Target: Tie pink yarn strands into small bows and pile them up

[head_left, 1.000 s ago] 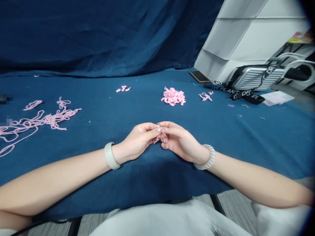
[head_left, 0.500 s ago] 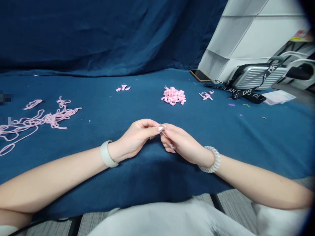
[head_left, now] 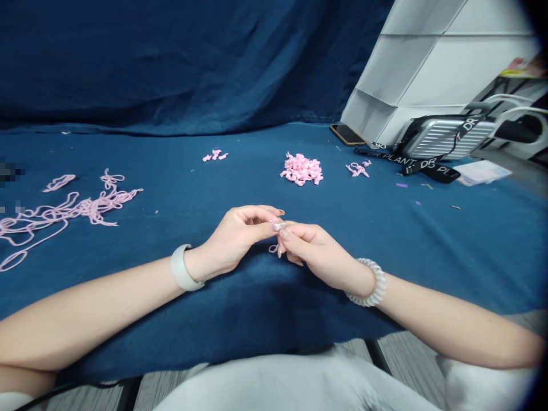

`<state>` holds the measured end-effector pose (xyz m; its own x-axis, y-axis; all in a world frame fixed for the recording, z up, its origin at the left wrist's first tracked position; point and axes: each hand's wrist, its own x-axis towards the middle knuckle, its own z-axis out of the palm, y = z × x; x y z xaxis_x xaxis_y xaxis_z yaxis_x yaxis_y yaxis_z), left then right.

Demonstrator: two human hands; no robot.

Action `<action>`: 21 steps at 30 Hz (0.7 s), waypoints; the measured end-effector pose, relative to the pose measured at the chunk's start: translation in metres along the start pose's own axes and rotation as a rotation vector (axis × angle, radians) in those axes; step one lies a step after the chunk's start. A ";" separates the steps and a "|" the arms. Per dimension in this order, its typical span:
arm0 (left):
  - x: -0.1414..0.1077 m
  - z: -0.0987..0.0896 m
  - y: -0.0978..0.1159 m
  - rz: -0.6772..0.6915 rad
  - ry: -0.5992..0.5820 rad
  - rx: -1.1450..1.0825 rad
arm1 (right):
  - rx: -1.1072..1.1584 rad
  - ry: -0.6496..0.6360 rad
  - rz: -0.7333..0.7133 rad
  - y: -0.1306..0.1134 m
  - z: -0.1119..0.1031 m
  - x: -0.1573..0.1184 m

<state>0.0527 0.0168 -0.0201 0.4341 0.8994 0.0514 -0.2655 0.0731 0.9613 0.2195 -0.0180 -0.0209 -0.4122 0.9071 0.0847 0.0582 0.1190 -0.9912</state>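
My left hand [head_left: 248,231] and my right hand [head_left: 319,254] meet at the fingertips above the front of the blue cloth [head_left: 205,325]. Both are closed in a pinch. A small loop of pink yarn [head_left: 273,249] hangs out just below the touching fingers; the rest of the piece is hidden between them. Beyond the hands lies a pile of small pink knotted yarn pieces [head_left: 302,169]. A few similar bits [head_left: 216,155] are to its left, and a small looped pink piece [head_left: 358,168] is to its right.
Long tangled pink yarn [head_left: 92,208] spreads at the left, with a short bundle [head_left: 60,182] behind it. At the back right are a phone [head_left: 347,135], a silver ribbed case [head_left: 449,137], a black lettered strap [head_left: 432,170], a white packet [head_left: 483,171] and white boxes [head_left: 415,68].
The right thumb has shifted and now presses near the left fingertips. A pink yarn loop shows below the fingers. Both hands stay in about the same place.
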 end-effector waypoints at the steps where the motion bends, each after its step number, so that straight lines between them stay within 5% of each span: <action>1: 0.000 0.000 0.000 0.011 0.008 0.007 | -0.055 0.015 -0.047 -0.001 0.000 0.000; 12: 0.003 0.005 0.004 0.053 0.047 -0.135 | -0.429 0.056 -0.301 0.001 -0.003 -0.001; 21: -0.001 0.009 0.014 -0.110 0.091 -0.366 | -0.574 -0.014 -0.354 -0.006 -0.009 -0.004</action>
<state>0.0564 0.0124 -0.0041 0.4032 0.9110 -0.0867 -0.5185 0.3055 0.7986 0.2292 -0.0186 -0.0139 -0.5069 0.7693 0.3889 0.3901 0.6070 -0.6923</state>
